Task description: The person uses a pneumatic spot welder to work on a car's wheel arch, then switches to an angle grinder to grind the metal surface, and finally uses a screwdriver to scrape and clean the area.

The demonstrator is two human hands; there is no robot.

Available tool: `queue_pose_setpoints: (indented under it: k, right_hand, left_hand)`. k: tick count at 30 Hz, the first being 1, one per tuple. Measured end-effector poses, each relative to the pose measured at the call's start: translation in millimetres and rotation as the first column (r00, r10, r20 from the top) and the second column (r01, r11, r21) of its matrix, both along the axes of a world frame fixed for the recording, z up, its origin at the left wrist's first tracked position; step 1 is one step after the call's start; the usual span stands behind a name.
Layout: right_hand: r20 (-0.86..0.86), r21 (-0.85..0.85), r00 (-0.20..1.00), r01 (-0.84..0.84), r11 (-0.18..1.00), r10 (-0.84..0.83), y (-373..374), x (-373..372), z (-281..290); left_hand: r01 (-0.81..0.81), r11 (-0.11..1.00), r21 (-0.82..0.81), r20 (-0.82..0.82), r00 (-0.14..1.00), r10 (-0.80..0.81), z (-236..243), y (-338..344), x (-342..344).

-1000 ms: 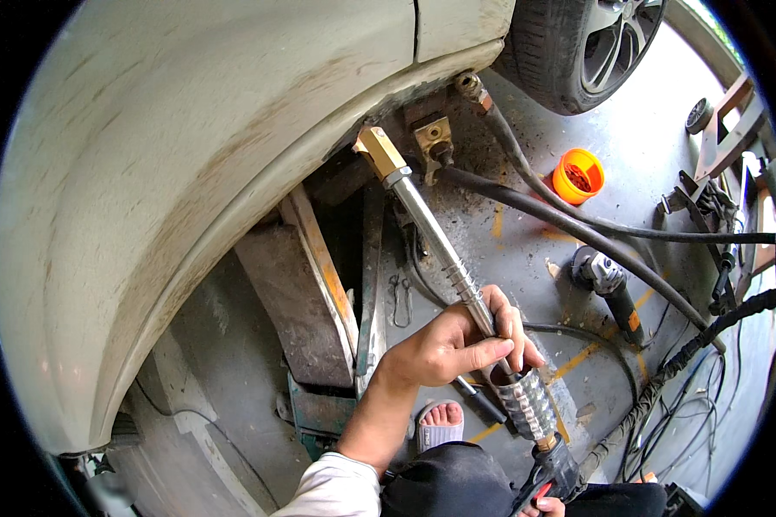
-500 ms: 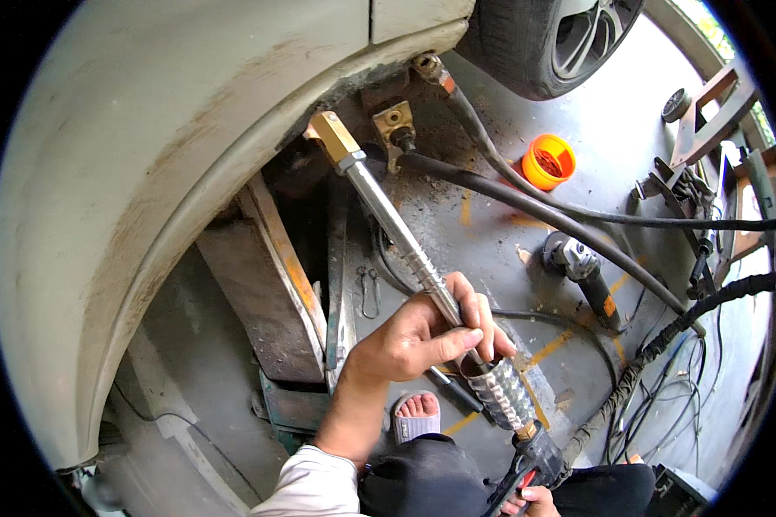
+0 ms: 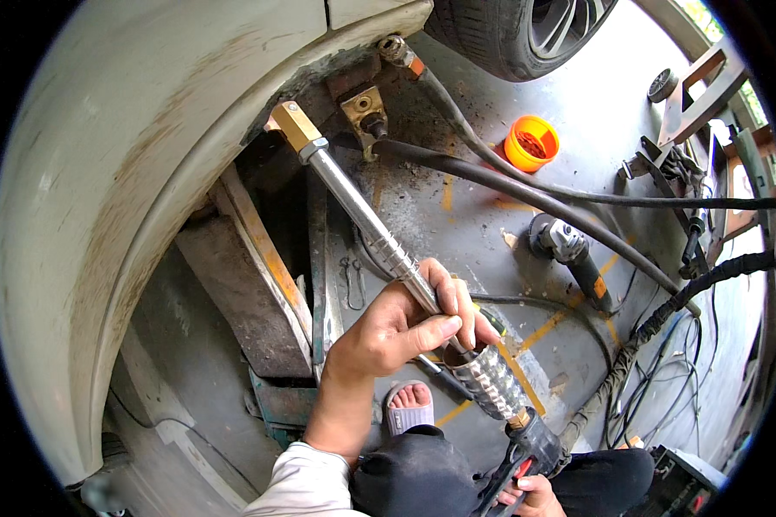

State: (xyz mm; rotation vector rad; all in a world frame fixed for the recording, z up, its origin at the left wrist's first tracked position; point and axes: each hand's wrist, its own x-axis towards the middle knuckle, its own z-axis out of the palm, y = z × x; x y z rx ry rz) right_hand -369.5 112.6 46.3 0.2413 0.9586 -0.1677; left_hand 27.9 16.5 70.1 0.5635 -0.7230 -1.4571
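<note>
My left hand (image 3: 409, 323) is closed around the steel shaft of a slide hammer (image 3: 353, 202), pinching it between thumb and fingers. At the shaft's far end, a brass-coloured block (image 3: 294, 127) meets the lower edge of the car panel (image 3: 172, 112). Coils of a spring wrap the shaft just above my left hand. Below my fingers sits the ridged metal cylinder (image 3: 491, 383), the tool's sliding weight. My right hand (image 3: 535, 497) is wrapped round the black handle (image 3: 533, 444) with its red trigger; part of that hand is cut off by the lower edge.
A brass clamp (image 3: 364, 108) with a thick cable (image 3: 509, 181) hangs at the car's underside. On the floor lie an angle grinder (image 3: 569, 250), an orange tub (image 3: 530, 144) and loose cables (image 3: 664, 405). A metal support (image 3: 241, 302) stands left; a wheel (image 3: 526, 34) is behind.
The whole scene has shifted slightly left and up in the picture. Both hands keep the same grip, and the brass-coloured block stays at the panel edge.
</note>
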Motion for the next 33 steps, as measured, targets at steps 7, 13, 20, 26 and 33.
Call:
queue_pose_setpoints:
  k: [7,13,20,26,33]
  right_hand:
    - [0.076,-0.083,0.997,-0.015,0.996,0.021,-0.8,12.0,17.6]
    - [0.019,-0.011,0.997,-0.076,0.997,0.076,4.0,7.1,2.4]
    - [0.063,-0.011,0.997,-0.050,0.999,0.050,0.3,12.9,8.3]
    - [0.079,-0.019,0.996,-0.030,0.999,0.031,-4.5,19.3,17.1]
    - [0.067,-0.072,0.997,-0.039,0.997,0.043,-0.9,15.7,15.0]
  left_hand:
    - [-0.336,0.884,0.324,0.008,0.936,0.353,45.8,0.1,-35.0]
    - [0.032,0.982,0.187,-0.526,0.848,0.073,11.1,-19.7,-9.0]
    - [0.135,0.990,-0.037,-0.574,0.808,-0.132,-6.2,-26.0,-5.5]
    - [0.147,0.988,-0.058,-0.617,0.772,-0.151,-9.6,-23.7,-6.7]
    - [-0.384,0.838,0.387,-0.127,0.878,0.461,17.3,-10.1,-48.5]
